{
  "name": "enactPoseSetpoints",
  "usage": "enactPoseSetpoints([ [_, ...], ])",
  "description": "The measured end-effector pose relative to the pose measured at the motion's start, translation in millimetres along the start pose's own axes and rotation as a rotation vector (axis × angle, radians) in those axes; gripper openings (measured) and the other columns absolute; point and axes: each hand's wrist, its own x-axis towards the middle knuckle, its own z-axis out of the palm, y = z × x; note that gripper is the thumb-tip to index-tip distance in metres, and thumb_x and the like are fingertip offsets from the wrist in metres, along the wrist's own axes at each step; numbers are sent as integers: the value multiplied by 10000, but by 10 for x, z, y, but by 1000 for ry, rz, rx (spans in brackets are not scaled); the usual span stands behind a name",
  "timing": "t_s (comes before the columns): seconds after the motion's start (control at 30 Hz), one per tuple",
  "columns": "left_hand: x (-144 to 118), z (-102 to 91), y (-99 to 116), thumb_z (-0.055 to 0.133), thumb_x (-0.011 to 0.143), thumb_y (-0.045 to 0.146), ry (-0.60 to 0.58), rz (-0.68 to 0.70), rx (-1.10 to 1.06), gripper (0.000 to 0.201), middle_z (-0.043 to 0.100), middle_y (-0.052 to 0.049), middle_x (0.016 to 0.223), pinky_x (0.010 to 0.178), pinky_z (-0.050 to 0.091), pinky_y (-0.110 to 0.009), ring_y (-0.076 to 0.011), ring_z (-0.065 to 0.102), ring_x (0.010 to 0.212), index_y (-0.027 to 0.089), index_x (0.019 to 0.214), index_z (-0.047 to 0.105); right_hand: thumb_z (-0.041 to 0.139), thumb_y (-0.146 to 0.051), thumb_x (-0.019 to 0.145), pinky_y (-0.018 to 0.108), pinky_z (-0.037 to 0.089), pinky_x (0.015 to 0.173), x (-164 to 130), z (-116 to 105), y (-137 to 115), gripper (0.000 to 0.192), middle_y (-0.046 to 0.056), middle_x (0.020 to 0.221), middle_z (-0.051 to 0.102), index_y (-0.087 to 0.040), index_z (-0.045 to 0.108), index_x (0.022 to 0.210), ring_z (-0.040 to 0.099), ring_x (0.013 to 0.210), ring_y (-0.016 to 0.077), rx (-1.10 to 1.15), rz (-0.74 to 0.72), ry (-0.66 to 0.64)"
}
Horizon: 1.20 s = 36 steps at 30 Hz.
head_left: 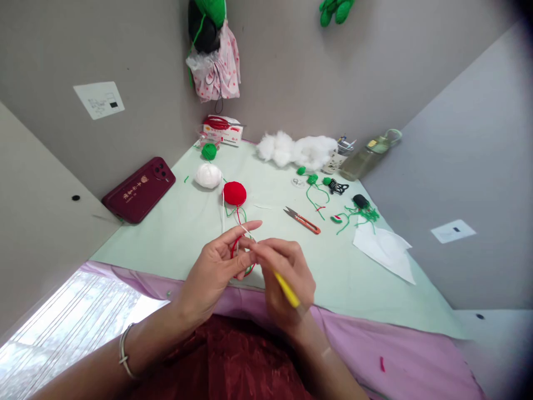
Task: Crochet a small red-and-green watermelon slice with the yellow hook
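Note:
My right hand [287,278] is closed around a crochet hook [286,289] with a yellow handle; its tip is hidden at the fingers. Facing it, my left hand [220,264] pinches yarn between thumb and fingers, the index finger stretched out. Red yarn [234,250] loops around those fingers, with a bit of green below. White yarn [249,233] runs taut from the left index finger to the right fingertips. Any worked piece is mostly hidden by the fingers. Beyond the hands lie a red yarn ball [235,193] and a white yarn ball [208,175].
Orange-handled thread snips [302,220] lie to the right, near green crocheted bits [312,179] and white paper [383,253]. White stuffing [291,151], a pen cup [334,161] and a bottle [368,155] line the back. A dark red phone [139,190] leans at left.

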Motion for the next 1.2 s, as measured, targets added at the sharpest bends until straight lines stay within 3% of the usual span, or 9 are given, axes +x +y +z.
enactPoseSetpoints([
  [0.07,18,-9,1,907,825,323,-36,-75,-82,507,475,96,574,620,401,-230,-68,350,529,212,1304,784,677,-138,988,377,630,774,-8,-23,5,352,80,1120,786,-345,780,1253,748,962,228,-61,-62,13],
  [0.17,52,-30,33,891,844,268,-56,-147,-208,377,398,119,523,712,469,-233,-46,295,495,173,1203,828,609,-178,1036,363,600,724,59,-80,8,253,51,941,768,-307,801,1139,718,839,204,127,154,66],
  [0.27,63,-30,50,894,830,224,-35,-103,-194,369,489,99,564,739,484,-242,-51,399,521,195,1192,831,603,-261,1052,357,572,689,136,-98,6,206,33,844,739,-279,807,1033,677,745,188,356,333,71],
  [0.47,34,-23,-8,917,808,245,-36,-5,-22,415,756,9,858,814,488,-279,-128,653,781,260,1211,817,669,-255,1019,361,592,768,127,-68,17,170,34,951,801,-310,830,1031,710,857,197,376,339,12],
  [0.53,30,-35,-14,910,819,249,-35,-10,-23,404,771,7,870,834,487,-285,-129,664,788,261,1211,814,669,-252,1020,357,588,778,103,-79,38,172,29,946,798,-309,830,1039,700,844,189,391,365,6],
  [0.7,18,-58,17,879,861,307,-71,-63,-33,393,686,49,590,824,500,-305,-136,648,658,239,1240,802,698,-349,998,344,580,717,100,-86,96,157,42,894,771,-253,822,991,677,741,173,536,479,19],
  [0.83,24,-63,40,896,843,321,-68,-84,-52,354,799,-8,853,927,517,-325,-162,744,806,247,1182,827,732,-415,962,308,596,656,154,-77,92,208,43,863,771,-220,789,915,665,659,146,686,590,53],
  [1.07,0,-85,44,870,873,340,-90,-95,-57,312,767,-5,937,1016,503,-337,-190,757,956,277,1176,832,621,-345,1047,320,615,683,140,-139,60,199,45,893,780,-227,763,974,698,706,157,694,504,12],
  [1.2,-22,-81,50,853,885,351,-59,-28,25,294,726,-4,891,1002,495,-355,-215,731,979,277,1169,835,570,-248,1072,338,608,714,93,-169,13,201,46,954,791,-250,770,1048,710,753,164,540,379,19],
])
